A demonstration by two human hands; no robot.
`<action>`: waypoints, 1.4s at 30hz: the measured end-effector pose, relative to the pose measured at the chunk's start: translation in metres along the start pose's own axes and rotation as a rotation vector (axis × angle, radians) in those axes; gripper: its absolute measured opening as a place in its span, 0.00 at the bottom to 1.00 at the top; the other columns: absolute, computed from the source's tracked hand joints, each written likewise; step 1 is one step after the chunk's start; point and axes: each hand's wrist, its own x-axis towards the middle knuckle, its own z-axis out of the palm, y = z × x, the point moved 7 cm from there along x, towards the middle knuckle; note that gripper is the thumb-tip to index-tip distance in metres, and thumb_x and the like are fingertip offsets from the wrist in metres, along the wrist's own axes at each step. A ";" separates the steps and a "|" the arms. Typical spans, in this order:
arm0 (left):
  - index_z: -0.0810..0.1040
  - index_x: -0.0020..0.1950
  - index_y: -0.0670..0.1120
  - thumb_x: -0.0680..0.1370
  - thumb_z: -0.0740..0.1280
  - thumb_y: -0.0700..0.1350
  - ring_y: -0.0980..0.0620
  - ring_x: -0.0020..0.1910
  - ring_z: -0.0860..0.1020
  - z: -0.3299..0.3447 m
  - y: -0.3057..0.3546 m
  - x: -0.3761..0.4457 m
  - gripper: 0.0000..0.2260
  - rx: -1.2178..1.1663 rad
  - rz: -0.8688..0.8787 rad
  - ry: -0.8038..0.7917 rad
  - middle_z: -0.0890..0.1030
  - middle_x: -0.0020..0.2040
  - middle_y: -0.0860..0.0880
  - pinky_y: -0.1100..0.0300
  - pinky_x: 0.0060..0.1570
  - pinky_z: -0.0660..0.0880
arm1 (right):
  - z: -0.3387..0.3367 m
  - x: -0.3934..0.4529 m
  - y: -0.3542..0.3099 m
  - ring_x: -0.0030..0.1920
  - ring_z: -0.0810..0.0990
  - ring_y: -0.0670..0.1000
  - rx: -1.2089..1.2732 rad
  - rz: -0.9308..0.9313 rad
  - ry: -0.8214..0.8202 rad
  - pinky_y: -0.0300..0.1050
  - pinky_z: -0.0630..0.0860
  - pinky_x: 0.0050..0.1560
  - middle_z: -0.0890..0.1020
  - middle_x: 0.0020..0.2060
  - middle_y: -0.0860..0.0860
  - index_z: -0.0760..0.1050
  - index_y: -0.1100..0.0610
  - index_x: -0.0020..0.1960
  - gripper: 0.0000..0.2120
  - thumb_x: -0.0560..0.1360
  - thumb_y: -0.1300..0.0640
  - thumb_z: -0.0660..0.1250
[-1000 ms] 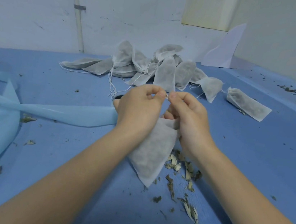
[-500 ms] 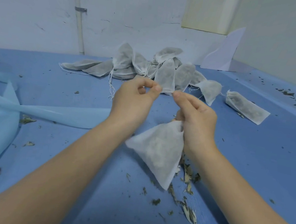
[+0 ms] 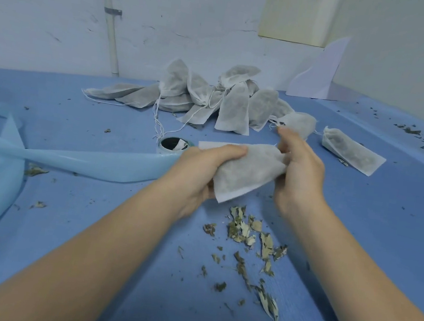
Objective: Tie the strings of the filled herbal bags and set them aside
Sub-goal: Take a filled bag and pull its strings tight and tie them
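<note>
Gripping one filled bag (image 3: 246,175) above the blue surface (image 3: 89,225) and loose herb scraps (image 3: 249,235), left hand (image 3: 203,175) wraps its base; right hand (image 3: 298,171) pinches its neck. Knot unclear. Beyond, pile of bags (image 3: 213,101) looks set aside.

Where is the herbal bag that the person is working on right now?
In the head view the herbal bag is at centre, held above the blue table between left hand and right hand, nearer than the bag pile.

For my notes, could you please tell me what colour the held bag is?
Whitish grey bag, seen in the head view.
</note>
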 end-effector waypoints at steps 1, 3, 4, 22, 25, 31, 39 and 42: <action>0.80 0.54 0.39 0.74 0.70 0.41 0.48 0.45 0.82 -0.002 0.000 0.001 0.10 -0.012 0.010 0.033 0.84 0.48 0.43 0.53 0.42 0.80 | 0.005 -0.001 -0.001 0.31 0.72 0.44 -0.032 -0.017 -0.076 0.40 0.69 0.37 0.75 0.27 0.43 0.78 0.50 0.28 0.13 0.71 0.57 0.73; 0.79 0.56 0.39 0.75 0.69 0.42 0.47 0.46 0.82 -0.006 0.002 0.001 0.11 -0.023 0.029 0.086 0.83 0.49 0.43 0.53 0.45 0.79 | 0.014 -0.007 -0.004 0.37 0.78 0.44 -0.116 -0.073 -0.222 0.39 0.73 0.41 0.81 0.32 0.43 0.82 0.51 0.35 0.06 0.71 0.57 0.72; 0.79 0.57 0.38 0.76 0.68 0.43 0.46 0.47 0.82 -0.007 0.002 0.000 0.12 -0.030 0.026 0.102 0.83 0.50 0.42 0.52 0.47 0.79 | 0.018 -0.010 -0.006 0.40 0.80 0.44 -0.166 -0.105 -0.286 0.37 0.74 0.41 0.83 0.35 0.44 0.83 0.50 0.37 0.06 0.71 0.57 0.72; 0.82 0.43 0.37 0.70 0.73 0.36 0.53 0.33 0.83 -0.027 0.025 0.001 0.03 0.099 0.210 0.137 0.84 0.35 0.46 0.65 0.33 0.78 | 0.037 -0.028 -0.021 0.55 0.78 0.44 -0.619 -0.515 -0.593 0.42 0.73 0.58 0.82 0.49 0.43 0.81 0.49 0.47 0.09 0.77 0.62 0.66; 0.81 0.44 0.37 0.70 0.73 0.35 0.53 0.36 0.83 -0.037 0.037 0.001 0.05 0.109 0.259 0.178 0.85 0.38 0.46 0.64 0.37 0.79 | 0.047 -0.023 -0.011 0.55 0.79 0.44 -0.419 -0.303 -0.634 0.42 0.74 0.58 0.82 0.49 0.43 0.79 0.47 0.52 0.11 0.79 0.62 0.64; 0.79 0.44 0.44 0.69 0.75 0.39 0.54 0.43 0.83 -0.090 0.065 0.003 0.08 -0.003 0.331 0.482 0.84 0.42 0.50 0.59 0.48 0.80 | 0.064 -0.011 0.016 0.46 0.79 0.50 -0.280 -0.008 -0.631 0.45 0.77 0.58 0.80 0.51 0.54 0.75 0.58 0.61 0.11 0.81 0.62 0.60; 0.79 0.57 0.42 0.72 0.73 0.42 0.48 0.52 0.81 -0.126 0.070 0.006 0.14 0.025 0.348 0.654 0.82 0.53 0.46 0.53 0.58 0.76 | 0.096 -0.010 0.053 0.36 0.79 0.40 -0.997 -0.205 -0.836 0.27 0.72 0.43 0.78 0.51 0.45 0.71 0.53 0.69 0.30 0.69 0.54 0.76; 0.79 0.55 0.42 0.72 0.73 0.41 0.48 0.52 0.81 -0.124 0.070 0.008 0.12 0.036 0.342 0.641 0.82 0.52 0.46 0.52 0.58 0.76 | 0.111 -0.006 0.058 0.35 0.74 0.38 -1.027 -0.268 -0.847 0.30 0.70 0.43 0.73 0.50 0.43 0.72 0.47 0.68 0.32 0.66 0.49 0.78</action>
